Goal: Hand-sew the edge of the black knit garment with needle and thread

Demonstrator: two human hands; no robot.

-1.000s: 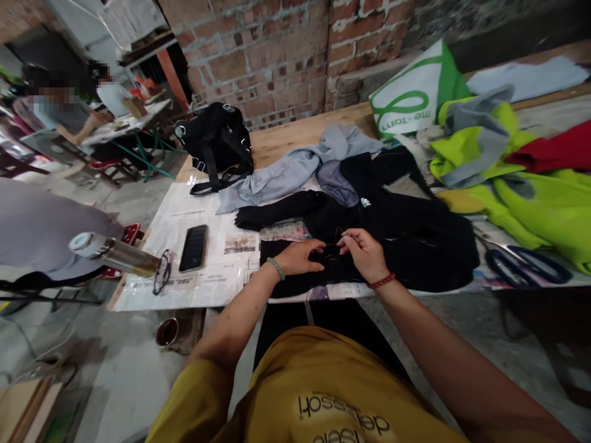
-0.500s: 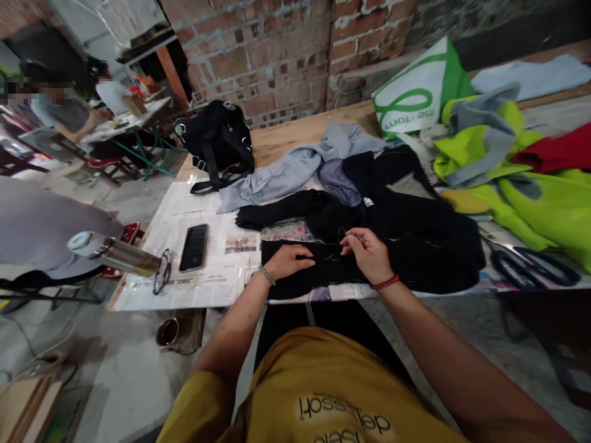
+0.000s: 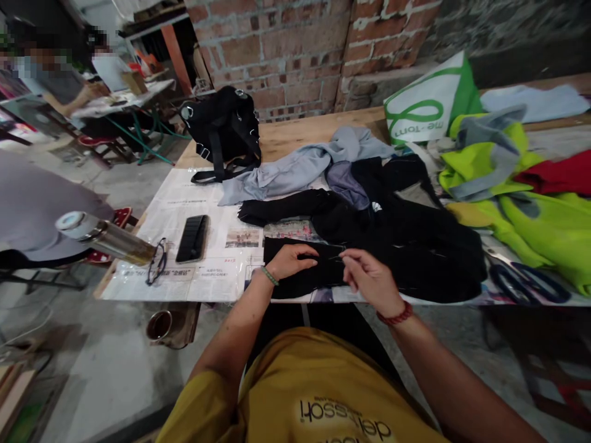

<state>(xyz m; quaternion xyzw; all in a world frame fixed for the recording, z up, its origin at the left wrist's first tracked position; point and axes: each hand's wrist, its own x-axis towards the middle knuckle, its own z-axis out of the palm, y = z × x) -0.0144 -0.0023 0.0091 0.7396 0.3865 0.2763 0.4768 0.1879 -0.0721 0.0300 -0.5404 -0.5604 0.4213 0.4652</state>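
— Where is the black garment [image 3: 406, 240]?

— Spread on the newspaper-covered table [image 3: 300, 132], directly under and beyond both hands. Its near edge lies beneath the left hand [image 3: 290, 261].

— What is the left hand doing?

— It rests palm down on the dark cloth, fingers curled and pressing the fabric flat; it grips nothing that I can make out.

— And the right hand [image 3: 369, 280]?

— Just beside the left, slightly nearer the body, fingertips pinched together over the cloth. Whatever it pinches is too thin to tell; a faint thread-like line runs between the two hands.

— What lies around them?

— Left of the left hand, a black phone [image 3: 192, 237], then glasses [image 3: 156, 269] and a metal flask [image 3: 104, 237] further out. Beyond the hands, a grey garment [image 3: 305, 166] and a black bag [image 3: 224, 126]. Right of the right hand, scissors [image 3: 529, 283] and neon-yellow clothing [image 3: 530, 203].
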